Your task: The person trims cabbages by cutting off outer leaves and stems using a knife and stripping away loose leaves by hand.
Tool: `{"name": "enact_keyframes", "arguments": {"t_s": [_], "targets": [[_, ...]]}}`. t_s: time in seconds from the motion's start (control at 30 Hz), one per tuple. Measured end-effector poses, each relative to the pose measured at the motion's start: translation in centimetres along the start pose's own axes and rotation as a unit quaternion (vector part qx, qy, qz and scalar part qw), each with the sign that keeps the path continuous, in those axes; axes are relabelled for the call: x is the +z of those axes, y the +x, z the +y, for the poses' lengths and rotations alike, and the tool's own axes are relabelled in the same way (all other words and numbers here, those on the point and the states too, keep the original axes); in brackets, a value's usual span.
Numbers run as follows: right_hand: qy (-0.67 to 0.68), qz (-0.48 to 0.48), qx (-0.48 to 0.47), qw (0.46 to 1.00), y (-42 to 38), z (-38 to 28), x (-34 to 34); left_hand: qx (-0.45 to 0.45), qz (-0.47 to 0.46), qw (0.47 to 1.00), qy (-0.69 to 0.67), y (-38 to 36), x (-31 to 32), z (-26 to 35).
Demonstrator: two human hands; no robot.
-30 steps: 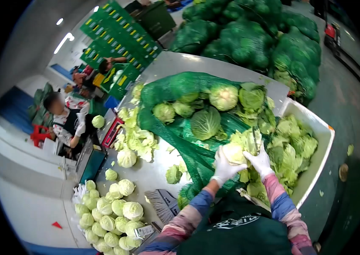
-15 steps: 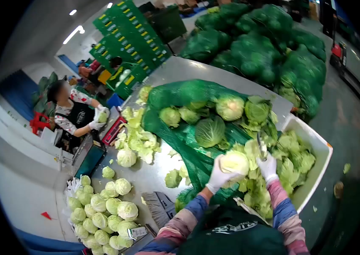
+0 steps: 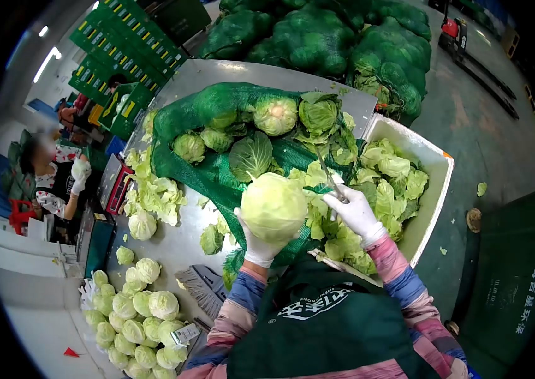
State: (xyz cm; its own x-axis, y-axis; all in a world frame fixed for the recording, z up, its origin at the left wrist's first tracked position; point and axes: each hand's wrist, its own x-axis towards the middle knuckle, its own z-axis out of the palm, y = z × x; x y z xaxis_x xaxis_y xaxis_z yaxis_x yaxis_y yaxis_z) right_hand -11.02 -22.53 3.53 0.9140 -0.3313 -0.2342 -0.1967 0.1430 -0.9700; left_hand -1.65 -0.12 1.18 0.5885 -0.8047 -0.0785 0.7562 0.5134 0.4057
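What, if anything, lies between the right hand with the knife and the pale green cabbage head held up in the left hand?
Nothing visible does. The left hand holds the round pale green cabbage head up above the green mesh sack; the right hand, gripping a thin metal knife, sits just beside it with only loose leaves beneath.

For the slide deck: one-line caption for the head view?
Gloved left hand lifts a trimmed cabbage; right hand holds a knife.

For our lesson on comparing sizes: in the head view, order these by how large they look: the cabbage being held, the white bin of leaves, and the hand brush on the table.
1. White bin, clearly largest.
2. Held cabbage, raised in the left hand; its nearness to the camera enlarges it.
3. Hand brush, looks smallest, though only narrowly, so this last ranking is unsure.
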Motion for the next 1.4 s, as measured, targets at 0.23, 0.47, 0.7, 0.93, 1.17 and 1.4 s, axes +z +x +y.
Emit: {"name": "enact_keyframes", "arguments": {"t_s": [0.23,0.47,0.7,0.93,1.17,1.4], "targets": [[0.024,-0.031,-0.037,0.999,-0.1,-0.5,2.6,0.015,-0.008,0.997,0.071,-0.6,-1.8,-1.2],[0.059,-0.060,0.016,0.996,-0.3,-1.0,3.9,-0.024,0.098,0.984,-0.146,-0.9,1.6,-1.4],[-0.312,0.041,-0.364,0.877,-3.3,-0.8,5.7,0.049,0.100,0.992,-0.053,-0.2,1.6,-2.4],[-0.244,-0.033,-0.336,0.909,-2.9,-0.5,7.4,0.056,0.009,0.988,-0.143,-0.2,0.7,-2.2],[-0.141,-0.091,-0.073,0.983,-5.2,-2.1,4.3,0.145,0.123,0.964,-0.184,-2.7,-1.0,5.2],[-0.104,0.023,0.046,0.993,-2.4,2.1,0.0,0.415,0.358,0.836,0.037,-10.2,-14.5,16.9]]}}
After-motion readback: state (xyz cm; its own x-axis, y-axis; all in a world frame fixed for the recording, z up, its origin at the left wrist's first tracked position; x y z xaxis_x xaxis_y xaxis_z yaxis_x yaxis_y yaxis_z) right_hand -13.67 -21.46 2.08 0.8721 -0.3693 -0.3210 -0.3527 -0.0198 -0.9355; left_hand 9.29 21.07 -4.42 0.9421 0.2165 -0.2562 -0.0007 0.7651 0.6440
